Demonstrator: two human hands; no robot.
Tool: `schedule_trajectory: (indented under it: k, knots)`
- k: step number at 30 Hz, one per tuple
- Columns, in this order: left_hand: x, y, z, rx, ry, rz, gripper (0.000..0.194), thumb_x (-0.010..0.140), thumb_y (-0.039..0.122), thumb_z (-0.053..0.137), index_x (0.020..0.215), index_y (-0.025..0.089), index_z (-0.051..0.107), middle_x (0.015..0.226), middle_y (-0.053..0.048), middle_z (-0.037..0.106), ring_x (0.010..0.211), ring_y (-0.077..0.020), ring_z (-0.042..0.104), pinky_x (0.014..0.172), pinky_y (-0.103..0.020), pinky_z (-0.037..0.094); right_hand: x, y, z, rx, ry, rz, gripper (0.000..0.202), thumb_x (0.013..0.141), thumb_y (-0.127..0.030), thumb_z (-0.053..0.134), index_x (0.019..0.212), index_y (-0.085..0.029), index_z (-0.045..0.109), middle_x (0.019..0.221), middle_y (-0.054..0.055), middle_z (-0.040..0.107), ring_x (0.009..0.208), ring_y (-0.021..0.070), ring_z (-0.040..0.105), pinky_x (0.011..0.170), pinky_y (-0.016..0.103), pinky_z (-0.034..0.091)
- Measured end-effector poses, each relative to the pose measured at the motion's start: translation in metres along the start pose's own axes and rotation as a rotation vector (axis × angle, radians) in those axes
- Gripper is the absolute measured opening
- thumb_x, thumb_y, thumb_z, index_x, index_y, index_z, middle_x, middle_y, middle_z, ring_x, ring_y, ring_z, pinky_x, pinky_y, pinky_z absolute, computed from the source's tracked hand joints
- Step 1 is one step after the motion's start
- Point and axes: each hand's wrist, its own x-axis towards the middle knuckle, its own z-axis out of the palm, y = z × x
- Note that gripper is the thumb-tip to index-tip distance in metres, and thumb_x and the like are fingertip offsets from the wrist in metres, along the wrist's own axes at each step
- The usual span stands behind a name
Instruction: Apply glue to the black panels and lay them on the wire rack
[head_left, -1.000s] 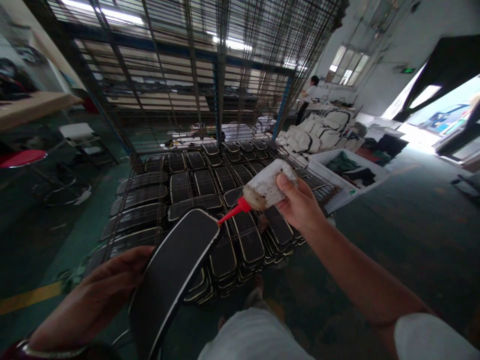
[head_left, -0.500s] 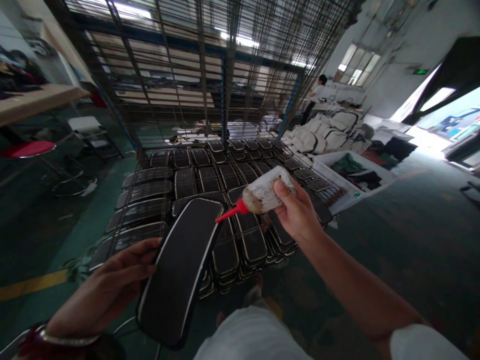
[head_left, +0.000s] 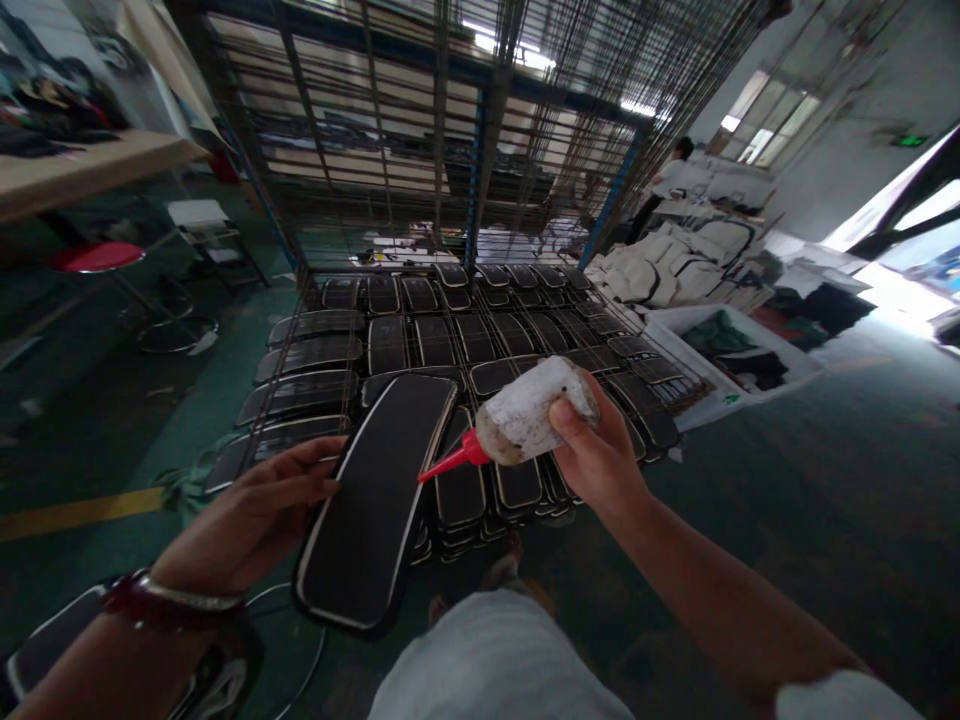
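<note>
My left hand [head_left: 277, 510] grips the left edge of a long black panel [head_left: 375, 500] with rounded corners and a pale line along its border. The panel is tilted in front of me, its far end leaning up over the rack. In my right hand [head_left: 600, 440] is a white, stained squeeze bottle [head_left: 529, 415], held on its side. Its red nozzle [head_left: 454, 460] points left and down, the tip at the panel's right edge on the pale line. My right thumb presses on the bottle's side; my left fingertips are partly hidden behind the panel.
A wire rack [head_left: 480, 180] rises ahead, its lower grid covered with stacks of similar black panels [head_left: 457, 495]. To the right stands a white bin [head_left: 690, 400] with cloth, near piled white pieces [head_left: 660, 260]. A red stool [head_left: 97, 257] is at left; a person [head_left: 667, 185] is farther back.
The nozzle tip has moved down along the panel's right edge, toward me. My view has turned slightly left, and the left hand and panel have shifted a little.
</note>
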Motion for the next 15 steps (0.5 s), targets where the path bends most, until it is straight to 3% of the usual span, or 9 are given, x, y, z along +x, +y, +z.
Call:
schedule_trajectory:
  k: [8, 15]
  knots:
    - [0.001, -0.001, -0.003, -0.033, 0.01, 0.017, 0.052, 0.069, -0.005, 0.087, 0.116, 0.014, 0.076, 0.095, -0.011, 0.089, 0.066, -0.0261, 0.084, 0.06, -0.036, 0.073, -0.022, 0.005, -0.004, -0.11, -0.126, 0.037, 0.064, 0.093, -0.062, 0.089, 0.144, -0.032, 0.065, 0.129, 0.011, 0.074, 0.119, 0.0363, 0.072, 0.098, 0.053, 0.065]
    - [0.003, 0.0, -0.004, -0.08, 0.06, 0.036, 0.044, 0.077, -0.009, 0.078, 0.115, 0.013, 0.075, 0.089, -0.008, 0.087, 0.065, -0.0258, 0.084, 0.058, -0.036, 0.072, -0.039, 0.002, 0.001, -0.002, -0.278, 0.043, 0.055, 0.103, -0.046, 0.08, 0.154, -0.037, 0.06, 0.133, 0.012, 0.076, 0.122, 0.0376, 0.074, 0.105, 0.058, 0.061]
